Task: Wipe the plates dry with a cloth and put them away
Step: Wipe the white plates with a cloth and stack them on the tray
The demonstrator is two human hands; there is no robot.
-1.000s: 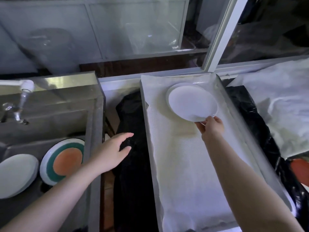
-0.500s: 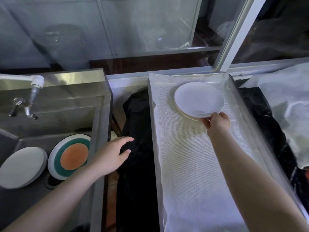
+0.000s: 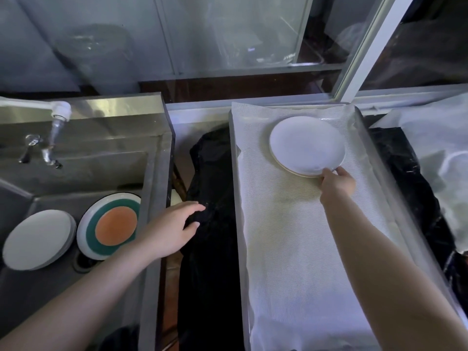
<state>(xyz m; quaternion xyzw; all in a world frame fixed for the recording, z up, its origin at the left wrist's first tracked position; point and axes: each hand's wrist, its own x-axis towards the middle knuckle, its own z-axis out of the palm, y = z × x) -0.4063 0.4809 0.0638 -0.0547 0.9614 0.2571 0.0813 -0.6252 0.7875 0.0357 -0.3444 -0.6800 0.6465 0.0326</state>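
Right hand, at 2 o'clock in my view, pinches the near rim of a white plate, thumb on top and fingers curled beneath. Left hand, near the centre, spreads its relaxed fingers over a black cloth, gripping nothing; I cannot tell whether the fingertips touch it. The white plate is round, plain and matte, and sits on a second plate of which only a cream edge shows along its near-left side. Both lie at the 12 o'clock end of a metal tray lined with white mesh sheeting. At 9 o'clock a steel sink holds a stack of plain white plates and, touching its right side, a plate with an orange centre and green ring. A tap overhangs the sink at 10 o'clock.
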